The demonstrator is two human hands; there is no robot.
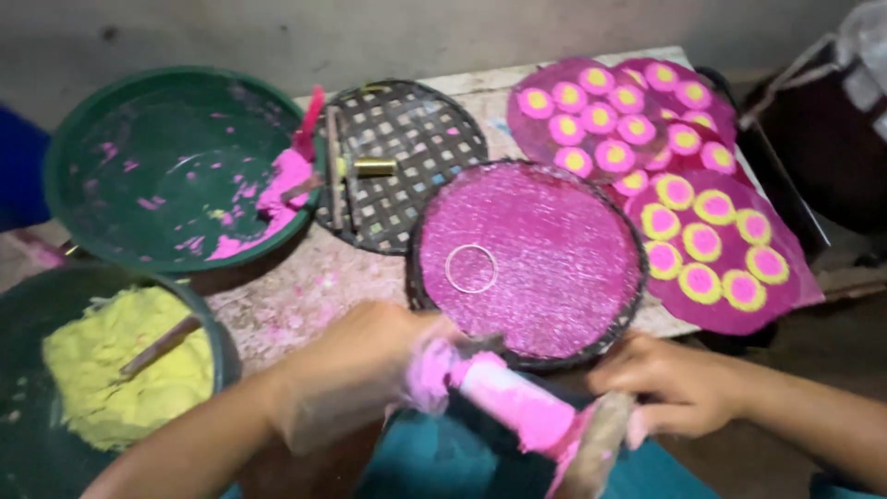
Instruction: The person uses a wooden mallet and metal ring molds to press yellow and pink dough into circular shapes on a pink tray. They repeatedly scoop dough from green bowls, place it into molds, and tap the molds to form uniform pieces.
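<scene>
Bare forearms, no sleeves, left hand (370, 356) smeared with pink paste, teal garment below

Both hands grip a pink-coated roller (517, 411), left hand (370, 365) at one end, right hand (670, 383) at the other, just below a round tray (531, 263) covered in pink. A green basin (171, 162) holds pink paste; another basin (111, 370) holds yellow paste

No packages, labels, signs or screens show in this view; nothing here carries a printed face or a display.
</scene>
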